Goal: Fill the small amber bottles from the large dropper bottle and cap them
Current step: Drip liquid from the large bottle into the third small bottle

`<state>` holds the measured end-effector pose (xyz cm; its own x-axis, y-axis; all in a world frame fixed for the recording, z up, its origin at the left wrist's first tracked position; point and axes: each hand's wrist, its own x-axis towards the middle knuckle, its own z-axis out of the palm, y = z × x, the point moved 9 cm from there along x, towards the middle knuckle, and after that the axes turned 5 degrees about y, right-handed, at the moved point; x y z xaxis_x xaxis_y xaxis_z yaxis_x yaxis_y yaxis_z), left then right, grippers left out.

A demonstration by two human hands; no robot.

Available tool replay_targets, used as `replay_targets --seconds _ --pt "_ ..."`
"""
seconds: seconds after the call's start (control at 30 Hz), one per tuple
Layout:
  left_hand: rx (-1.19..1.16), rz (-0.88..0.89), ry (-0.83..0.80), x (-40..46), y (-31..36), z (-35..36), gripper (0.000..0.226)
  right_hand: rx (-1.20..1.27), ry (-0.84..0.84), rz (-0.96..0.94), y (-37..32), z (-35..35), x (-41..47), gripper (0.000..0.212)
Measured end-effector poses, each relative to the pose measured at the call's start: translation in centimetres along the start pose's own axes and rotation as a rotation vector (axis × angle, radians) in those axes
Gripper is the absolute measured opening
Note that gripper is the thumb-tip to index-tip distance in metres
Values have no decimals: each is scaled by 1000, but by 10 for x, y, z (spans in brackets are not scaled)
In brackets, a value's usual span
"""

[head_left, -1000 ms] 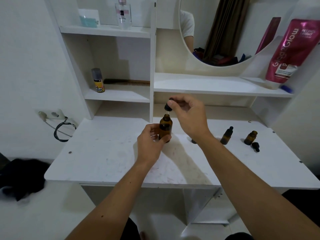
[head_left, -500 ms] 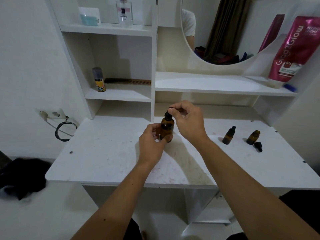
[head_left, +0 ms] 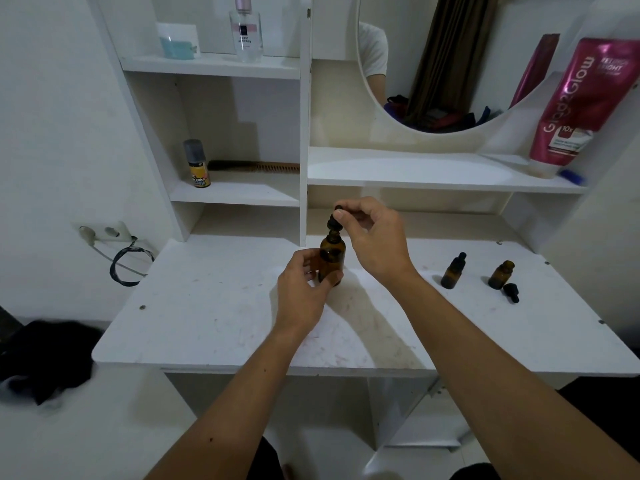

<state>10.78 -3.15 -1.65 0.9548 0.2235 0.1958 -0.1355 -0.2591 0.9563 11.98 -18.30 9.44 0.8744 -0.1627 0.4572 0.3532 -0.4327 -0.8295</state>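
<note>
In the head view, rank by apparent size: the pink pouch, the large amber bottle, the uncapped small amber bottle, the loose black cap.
1. pink pouch
2. large amber bottle
3. uncapped small amber bottle
4. loose black cap

The pouch stands farther back yet looks largest.

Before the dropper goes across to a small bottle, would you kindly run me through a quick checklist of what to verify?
1. Large bottle steadied: ok, the left hand grips it upright on the table.
2. Dropper held: ok, the right hand pinches its black top just above the neck.
3. Dropper loaded with liquid: cannot tell, the tube is hidden.
4. Open small bottle ready: ok, upright and uncapped, its loose cap lying beside it.
5. Capped small bottle: not ok for filling, its cap is on.
6. Path to the right: ok, only bare table between.
</note>
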Motion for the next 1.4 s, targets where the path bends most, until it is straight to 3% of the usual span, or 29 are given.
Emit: replay_targets --seconds 0.5,0.7,0.83,1.23,1.4 --pt "49 5 -4 -4 1 2 53 154 165 -104 -45 -51 6 15" --pt "74 -38 93 -19 -3 -6 66 197 236 -108 -45 -85 -3 16" --pt "16 -58 129 -42 5 4 57 210 262 -96 -34 -111 -15 16" --pt "-27 89 -196 -98 48 135 32 95 427 -12 24 -231 -51 16" --pt "-35 139 -386 -117 68 203 38 48 518 23 53 -287 -57 15"
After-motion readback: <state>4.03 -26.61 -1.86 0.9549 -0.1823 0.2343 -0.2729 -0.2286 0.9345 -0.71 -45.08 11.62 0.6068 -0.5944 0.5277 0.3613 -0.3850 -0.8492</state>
